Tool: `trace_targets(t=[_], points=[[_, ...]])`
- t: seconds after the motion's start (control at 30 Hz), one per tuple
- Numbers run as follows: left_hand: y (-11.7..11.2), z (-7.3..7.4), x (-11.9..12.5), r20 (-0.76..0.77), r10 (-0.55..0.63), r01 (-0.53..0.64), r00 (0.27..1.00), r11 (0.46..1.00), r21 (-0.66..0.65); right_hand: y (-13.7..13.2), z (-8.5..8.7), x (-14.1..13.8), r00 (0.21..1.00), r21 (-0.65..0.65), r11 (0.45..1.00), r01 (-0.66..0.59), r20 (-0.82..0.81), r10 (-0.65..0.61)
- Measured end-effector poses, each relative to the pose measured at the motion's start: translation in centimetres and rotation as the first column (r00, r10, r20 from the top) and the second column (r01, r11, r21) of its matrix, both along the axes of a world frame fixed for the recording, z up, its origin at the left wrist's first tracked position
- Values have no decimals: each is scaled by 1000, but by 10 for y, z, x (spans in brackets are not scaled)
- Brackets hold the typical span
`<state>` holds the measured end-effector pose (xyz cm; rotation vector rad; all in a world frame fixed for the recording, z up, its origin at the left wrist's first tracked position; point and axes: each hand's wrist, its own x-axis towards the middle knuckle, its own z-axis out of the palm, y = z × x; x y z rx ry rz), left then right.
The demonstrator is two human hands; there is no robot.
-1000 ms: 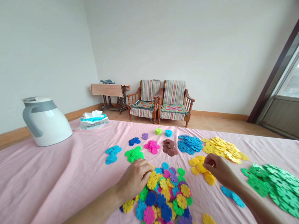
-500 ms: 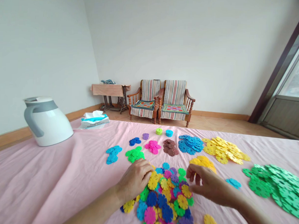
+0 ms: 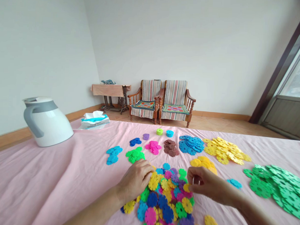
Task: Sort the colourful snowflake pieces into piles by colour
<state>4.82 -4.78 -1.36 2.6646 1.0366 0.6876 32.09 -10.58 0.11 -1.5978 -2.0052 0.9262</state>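
A mixed heap of plastic snowflake building discs (image 3: 163,201) in many colours lies before me on the pink cloth. At its right edge, my right hand (image 3: 199,181) pinches a yellow snowflake disc (image 3: 186,187) between thumb and finger. My left hand (image 3: 136,177) rests against the heap's left side, its fingers curled in and their tips hidden. Yellow discs (image 3: 153,183) lie right beside that hand's thumb. Just beyond the left hand is a small pile of bright green discs (image 3: 135,154); an orange-yellow pile (image 3: 203,163) lies past the right.
Single-colour piles of blue (image 3: 191,145), yellow (image 3: 224,150), green (image 3: 280,187), brown (image 3: 171,148) and pink (image 3: 153,147) discs surround the heap. At left stand a white jug (image 3: 52,125) and a tissue pack (image 3: 95,120). Two wooden chairs (image 3: 176,108) are by the wall.
My right hand has dipped slightly toward the heap and its fingers have closed on a yellow disc. Another yellow disc near it has shifted slightly. My left hand has stayed in place.
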Motion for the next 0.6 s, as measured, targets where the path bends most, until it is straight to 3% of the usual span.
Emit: trace_targets(t=[0.13,0.27,0.47,0.53,0.6], points=[[-1,2,1,5,-8,8,1000,1000,-2,11,-1,19,983,42,988,151,-117,-145],[-1,3,0,8,-18,18,1000,1000,-4,22,-14,39,939,188,920,344,-98,-331],[-1,2,0,-2,-11,11,1000,1000,-13,31,-33,49,885,379,818,433,-8,-465],[-1,3,0,1,-10,10,1000,1000,-17,27,-28,41,904,367,845,389,27,-427],[-1,3,0,2,-10,10,1000,1000,-19,19,-16,27,950,298,915,273,70,-305]])
